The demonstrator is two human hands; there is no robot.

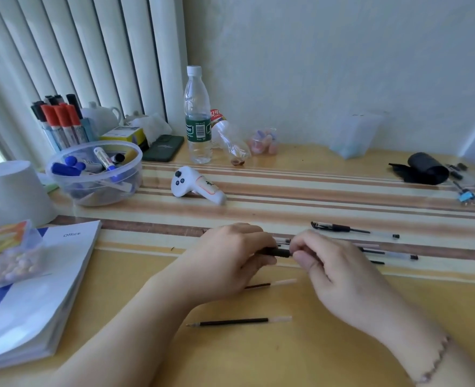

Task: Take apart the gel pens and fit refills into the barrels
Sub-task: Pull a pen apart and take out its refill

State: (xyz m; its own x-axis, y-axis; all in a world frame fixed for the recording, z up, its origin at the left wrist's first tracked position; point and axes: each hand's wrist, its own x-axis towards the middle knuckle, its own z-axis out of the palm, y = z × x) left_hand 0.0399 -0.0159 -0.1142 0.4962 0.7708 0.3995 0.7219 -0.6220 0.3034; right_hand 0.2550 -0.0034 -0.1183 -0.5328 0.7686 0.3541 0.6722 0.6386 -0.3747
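My left hand point(230, 255) and my right hand point(334, 272) meet over the table's middle, both closed on one gel pen point(277, 252); only its black grip section shows between the fingers. Two loose refills lie nearer to me: one point(270, 284) partly under my left hand, the other point(239, 321) in full view. Beyond my right hand, a capped gel pen point(353, 229) lies on the striped cloth. More clear barrels and refills point(390, 255) lie side by side there, partly hidden by my right hand.
A white controller point(197, 185) lies behind the hands. A plastic bowl of markers point(94, 174), a water bottle point(198, 115), a marker holder point(60, 121) and an "Office" book point(32, 289) are at the left. Black pen parts and a black roll point(426, 169) sit far right.
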